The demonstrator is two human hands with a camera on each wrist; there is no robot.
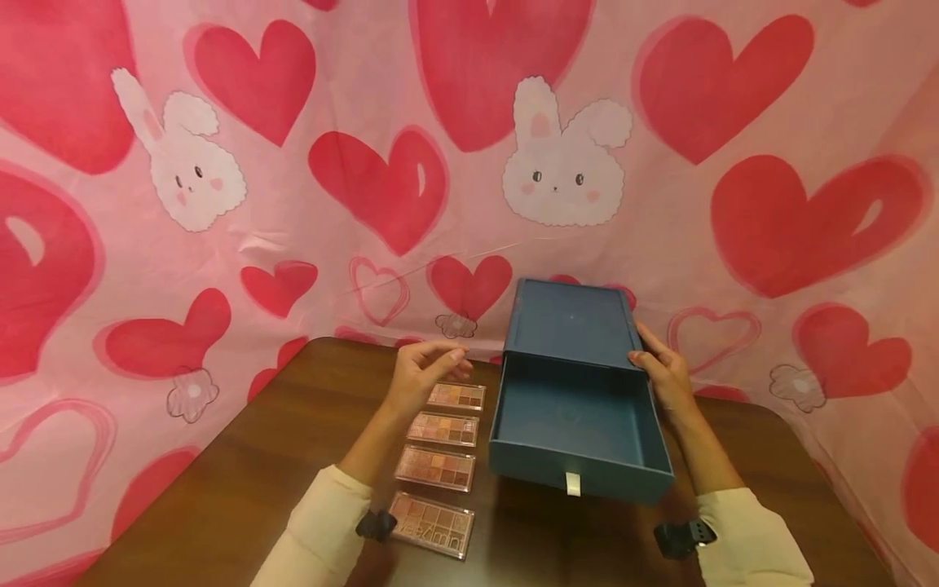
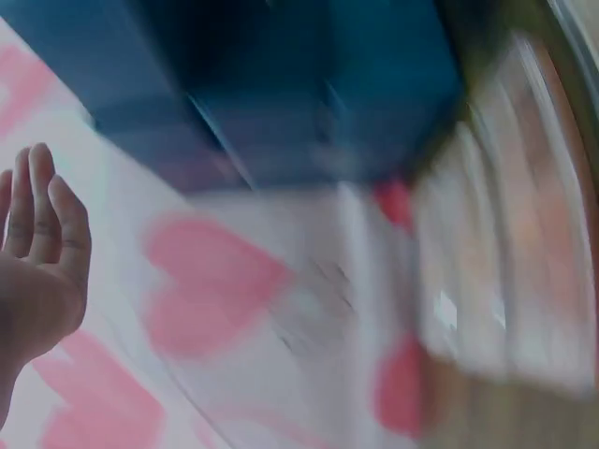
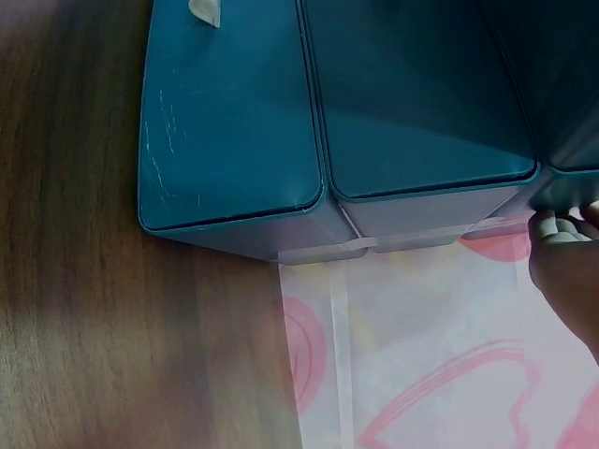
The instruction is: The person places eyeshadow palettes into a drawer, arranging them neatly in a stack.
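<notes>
A blue drawer box [image 1: 575,319] stands toward the back of the table, its top drawer [image 1: 579,399] pulled out and its inside bare. My right hand [image 1: 663,371] grips the box's right side near the front edge, thumb on top; the right wrist view shows its fingers [image 3: 566,226] curled at the edge. Left of the box, my left hand [image 1: 429,371] hovers with loosely bent fingers and holds nothing. Below it, several eyeshadow palettes with clear lids lie in a column; the nearest palette [image 1: 431,524] has lettering, and the farthest palette [image 1: 458,397] is partly hidden by the hand.
A pale pull tab [image 1: 573,484] sticks out from the drawer front. In the right wrist view, more closed drawers [image 3: 229,112] show beneath. The dark wooden table [image 1: 293,481] ends at a pink cloth backdrop [image 1: 469,212] with hearts and rabbits.
</notes>
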